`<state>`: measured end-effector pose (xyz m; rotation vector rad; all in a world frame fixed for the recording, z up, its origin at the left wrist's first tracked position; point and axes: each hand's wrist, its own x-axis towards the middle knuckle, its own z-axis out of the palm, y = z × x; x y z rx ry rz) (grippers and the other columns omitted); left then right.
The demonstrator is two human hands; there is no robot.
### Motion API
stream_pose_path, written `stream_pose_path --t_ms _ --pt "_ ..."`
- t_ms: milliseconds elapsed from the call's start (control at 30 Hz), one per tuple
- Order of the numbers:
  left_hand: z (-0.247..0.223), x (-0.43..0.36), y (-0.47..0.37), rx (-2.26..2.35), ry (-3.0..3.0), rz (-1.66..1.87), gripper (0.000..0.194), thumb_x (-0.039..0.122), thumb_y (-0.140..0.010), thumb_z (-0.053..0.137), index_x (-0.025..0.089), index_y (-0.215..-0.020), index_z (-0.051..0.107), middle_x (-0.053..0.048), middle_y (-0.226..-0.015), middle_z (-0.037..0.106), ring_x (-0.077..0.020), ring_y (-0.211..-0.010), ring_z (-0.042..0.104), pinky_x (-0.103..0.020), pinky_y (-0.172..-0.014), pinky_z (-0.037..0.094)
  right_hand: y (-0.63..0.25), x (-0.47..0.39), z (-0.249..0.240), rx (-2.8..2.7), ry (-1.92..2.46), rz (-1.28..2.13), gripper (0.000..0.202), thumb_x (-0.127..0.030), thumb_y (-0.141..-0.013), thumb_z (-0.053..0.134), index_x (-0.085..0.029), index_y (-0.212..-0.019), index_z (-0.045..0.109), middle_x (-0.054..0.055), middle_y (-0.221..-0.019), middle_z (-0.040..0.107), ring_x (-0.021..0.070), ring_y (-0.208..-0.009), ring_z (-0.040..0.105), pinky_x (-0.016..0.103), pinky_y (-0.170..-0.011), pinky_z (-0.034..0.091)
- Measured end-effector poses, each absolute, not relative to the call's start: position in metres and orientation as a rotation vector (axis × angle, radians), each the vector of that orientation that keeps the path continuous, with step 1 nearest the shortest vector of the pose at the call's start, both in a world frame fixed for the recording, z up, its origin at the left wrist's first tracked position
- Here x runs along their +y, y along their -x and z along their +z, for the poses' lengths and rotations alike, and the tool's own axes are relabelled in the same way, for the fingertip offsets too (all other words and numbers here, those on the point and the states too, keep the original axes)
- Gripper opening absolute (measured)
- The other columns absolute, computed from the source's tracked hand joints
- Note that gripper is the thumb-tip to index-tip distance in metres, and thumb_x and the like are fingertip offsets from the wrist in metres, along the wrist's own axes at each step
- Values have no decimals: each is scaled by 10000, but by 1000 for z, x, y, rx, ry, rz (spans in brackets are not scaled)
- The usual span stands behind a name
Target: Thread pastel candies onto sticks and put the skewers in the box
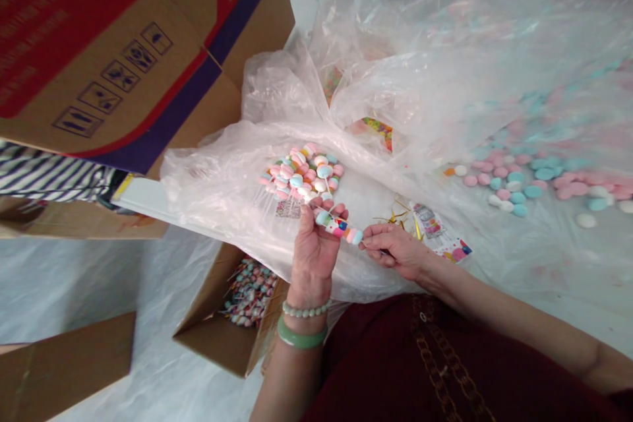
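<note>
In my left hand [319, 247] lies a candy skewer [339, 227], a row of pastel candies partly covered by a colourful printed wrapper. The fingers of that hand are wrapped round it. My right hand [393, 247] pinches the near right end of the skewer; the fingertips hide exactly what they grip. Just beyond my left hand is a pile of candy skewers [301, 171] in pink, white, blue and orange. Gold twist ties [395, 216] and printed wrappers [442, 231] lie beside my right hand.
Loose pastel candies [519, 181] spread over the right side under crumpled clear plastic sheeting [395, 72]. A large printed carton [198, 20] stands at the left. Below the table edge, an open cardboard box [208, 323] holds many candy skewers [250, 291].
</note>
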<state>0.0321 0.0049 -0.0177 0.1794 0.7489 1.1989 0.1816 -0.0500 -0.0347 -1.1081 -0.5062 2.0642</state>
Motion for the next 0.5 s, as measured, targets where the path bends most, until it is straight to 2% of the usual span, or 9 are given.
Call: stream_pose_path --t_ms 100,200,333,500 --pt "-19 0 -37 790 -238 1170 204 361 -841 615 184 -935 656 -10 -797 664 -151 -771 656 -325 -818 508 -182 -49 -36 -435 1077 2074 103 -227 -650 645 -147 -686 591 -83 -447 435 20 -333 221 189 -347 90" --pt "-20 -1 -38 863 -202 1140 187 322 -843 617 157 -922 654 -33 -812 688 -174 -805 675 -336 -836 508 -184 -49 -37 -447 1099 2022 111 -243 -657 647 -164 -678 574 -82 -462 429 29 -348 226 201 -361 95" --pt "-21 1 -36 934 -181 1112 148 287 -839 622 149 -889 646 -49 -789 696 -219 -835 687 -366 -821 513 -186 -49 -36 -784 1392 1715 88 -257 -699 617 -178 -664 601 -64 -485 439 66 -426 322 210 -417 190" --pt "-21 -4 -45 948 -199 1084 184 293 -881 559 128 -887 642 -69 -831 689 -210 -822 686 -333 -774 525 -183 -47 -29 -1135 1563 1446 149 -218 -735 560 -192 -589 567 -52 -518 456 92 -516 393 228 -506 271"
